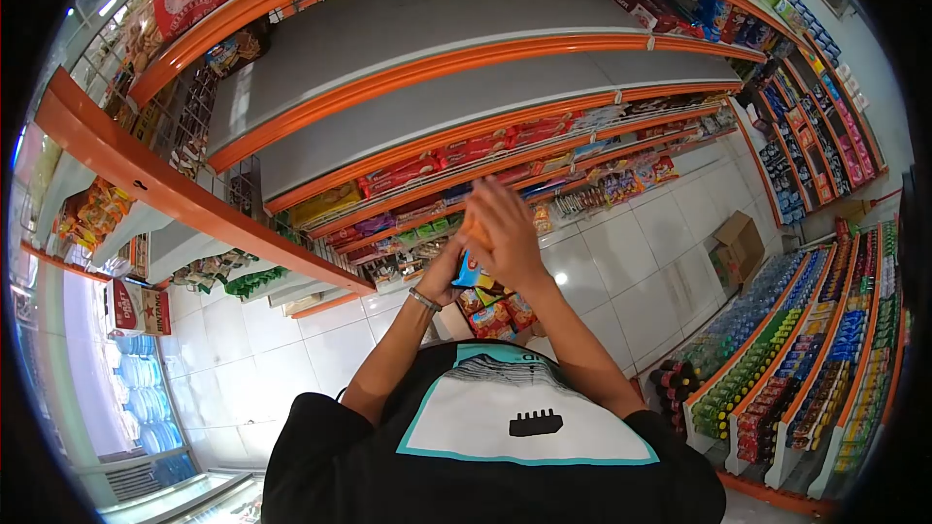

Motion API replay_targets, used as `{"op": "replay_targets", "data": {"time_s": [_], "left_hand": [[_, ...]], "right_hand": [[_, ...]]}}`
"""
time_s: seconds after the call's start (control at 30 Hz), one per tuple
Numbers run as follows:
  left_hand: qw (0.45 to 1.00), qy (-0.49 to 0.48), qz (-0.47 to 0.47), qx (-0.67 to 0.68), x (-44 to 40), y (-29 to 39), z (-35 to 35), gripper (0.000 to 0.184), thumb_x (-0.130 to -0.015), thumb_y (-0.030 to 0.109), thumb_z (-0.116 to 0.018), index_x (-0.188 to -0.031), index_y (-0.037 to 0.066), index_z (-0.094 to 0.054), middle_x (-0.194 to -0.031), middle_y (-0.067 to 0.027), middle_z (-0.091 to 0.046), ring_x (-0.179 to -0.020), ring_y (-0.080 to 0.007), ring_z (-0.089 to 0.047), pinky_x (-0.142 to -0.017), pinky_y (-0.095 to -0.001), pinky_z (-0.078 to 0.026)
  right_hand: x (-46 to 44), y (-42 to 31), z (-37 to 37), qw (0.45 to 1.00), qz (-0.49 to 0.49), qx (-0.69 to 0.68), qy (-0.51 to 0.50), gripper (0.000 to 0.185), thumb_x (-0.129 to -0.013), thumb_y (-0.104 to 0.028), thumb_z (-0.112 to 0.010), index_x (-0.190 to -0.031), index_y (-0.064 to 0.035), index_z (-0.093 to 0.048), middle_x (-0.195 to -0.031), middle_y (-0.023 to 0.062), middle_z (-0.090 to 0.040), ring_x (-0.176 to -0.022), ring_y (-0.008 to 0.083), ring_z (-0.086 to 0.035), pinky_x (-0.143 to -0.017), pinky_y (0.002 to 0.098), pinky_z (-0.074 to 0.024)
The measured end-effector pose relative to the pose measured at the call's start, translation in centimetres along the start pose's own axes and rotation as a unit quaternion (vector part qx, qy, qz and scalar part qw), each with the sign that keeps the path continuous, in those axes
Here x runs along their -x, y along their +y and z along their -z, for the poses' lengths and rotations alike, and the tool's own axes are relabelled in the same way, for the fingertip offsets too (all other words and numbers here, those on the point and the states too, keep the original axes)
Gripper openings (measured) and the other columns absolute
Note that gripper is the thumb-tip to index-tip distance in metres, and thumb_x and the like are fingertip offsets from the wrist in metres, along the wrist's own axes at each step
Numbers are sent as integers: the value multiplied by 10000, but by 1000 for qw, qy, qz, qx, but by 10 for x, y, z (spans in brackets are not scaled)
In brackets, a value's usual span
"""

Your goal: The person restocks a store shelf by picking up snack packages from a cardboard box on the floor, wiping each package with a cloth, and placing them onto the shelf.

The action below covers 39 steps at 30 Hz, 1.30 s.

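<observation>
One orange item (475, 231) sits clasped between the left hand (444, 267) and right hand (501, 225) — probably light, pliable, crushable — best gripped gently by its edges.

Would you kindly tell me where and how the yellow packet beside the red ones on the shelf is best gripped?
I'd pinch the yellow packet across its middle, coming from the open aisle side, probably with the left hand, which is nearer. It lies lengthwise along the shelf front, the grey shelf above hinders an overhead reach, and the red packets crowd its right end.
</observation>
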State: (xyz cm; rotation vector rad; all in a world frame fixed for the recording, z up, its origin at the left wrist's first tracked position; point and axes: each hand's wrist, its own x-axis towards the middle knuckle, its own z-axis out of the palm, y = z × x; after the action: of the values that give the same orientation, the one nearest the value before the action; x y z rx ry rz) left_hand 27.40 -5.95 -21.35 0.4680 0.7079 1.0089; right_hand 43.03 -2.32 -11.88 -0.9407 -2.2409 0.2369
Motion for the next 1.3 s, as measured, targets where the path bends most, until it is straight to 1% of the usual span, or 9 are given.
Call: {"op": "replay_targets", "data": {"time_s": [0.13, 0.37, 0.5, 0.57, 0.67, 0.8, 0.93, 1.0, 1.3], "left_hand": [[999, 9, 10, 40, 2, 13, -16, 491, -1038, 466, -436, -1371, 112, -511, -1215, -71, -666, -1022, -174, -683, -854, -307, -580], [996, 28, -80, -29, -2, 4, 1, 597, -1034, 378, -516, -1530, 102, -333, -1334, -44, -563, -1116, -143, -601, -864, -304, -535], [979, -10, -58, -193, 5, 7, 8, 571, -1028, 349, -543, -1519, 116, -369, -1289, -43, -590, -1092, -113, -584, -875, -300, -516], [979, -19, -54, -194, 7, 11, 5, 583, -1026, 351, -547, -1521, 103, -362, -1291, -48, -588, -1099, -115, -582, -885, -301, -511], [981, 20, -53, -188, 12, 13, -12, 602, -1026, 363, -543, -1517, 69, -356, -1292, -59, -588, -1113, -120, -582, -903, -299, -501], [979, 79, -56, -178, 3, 2, -1, 544, -1033, 437, -485, -1426, 66, -425, -1115, -51, -641, -930, -125, -649, -788, -291, -543], [991, 78, 20, -103, 7, 7, 9, 468, -1040, 437, -463, -1324, 67, -499, -1039, -36, -661, -852, -137, -667, -726, -300, -551], [997, 41, 25, -54, 6, 12, 14, 482, -1056, 358, -436, -1416, 38, -458, -1285, -73, -599, -1126, -184, -607, -924, -338, -510], [982, -52, -11, 183, 23, 14, 3, 540, -1011, 521, -471, -1353, 105, -509, -1237, -71, -618, -1096, -214, -633, -911, -355, -541]], "right_hand": [[11, 8, -13, 991, -127, -15, 42, 554, -947, -338, -602, -1375, -2, -500, -1494, 213, -409, -1403, 395, -357, -1143, 524, -269], [30, -5, -4, 999, 8, -36, -15, 584, -939, -366, -626, -1391, -27, -478, -1497, 191, -395, -1401, 385, -352, -1130, 529, -271], [21, 20, 0, 978, -54, -172, 109, 399, -959, -323, -615, -1208, -11, -613, -1227, 191, -627, -1217, 378, -555, -981, 453, -447], [23, 21, -1, 883, -257, -393, 23, 365, -981, -333, -592, -1094, 9, -651, -972, 170, -689, -958, 358, -660, -829, 419, -508], [32, 34, -17, 901, -342, -268, 0, 384, -996, -342, -575, -1074, 27, -647, -844, 147, -678, -798, 325, -665, -747, 403, -508], [27, 11, -12, 891, -365, -271, 12, 380, -990, -340, -588, -1098, 20, -641, -948, 156, -666, -912, 342, -651, -814, 423, -506], [27, -7, -13, 980, -106, -134, 102, 404, -947, -340, -643, -1164, 1, -630, -1286, 183, -551, -1191, 373, -525, -972, 484, -455], [24, -11, -13, 999, -30, -8, 41, 400, -907, -238, -691, -1208, 12, -611, -1336, 170, -545, -1256, 376, -500, -1064, 456, -398], [20, -17, -13, 987, -73, -143, 2, 448, -924, -246, -664, -1270, 24, -578, -1444, 168, -470, -1399, 357, -383, -1121, 448, -351]]}}
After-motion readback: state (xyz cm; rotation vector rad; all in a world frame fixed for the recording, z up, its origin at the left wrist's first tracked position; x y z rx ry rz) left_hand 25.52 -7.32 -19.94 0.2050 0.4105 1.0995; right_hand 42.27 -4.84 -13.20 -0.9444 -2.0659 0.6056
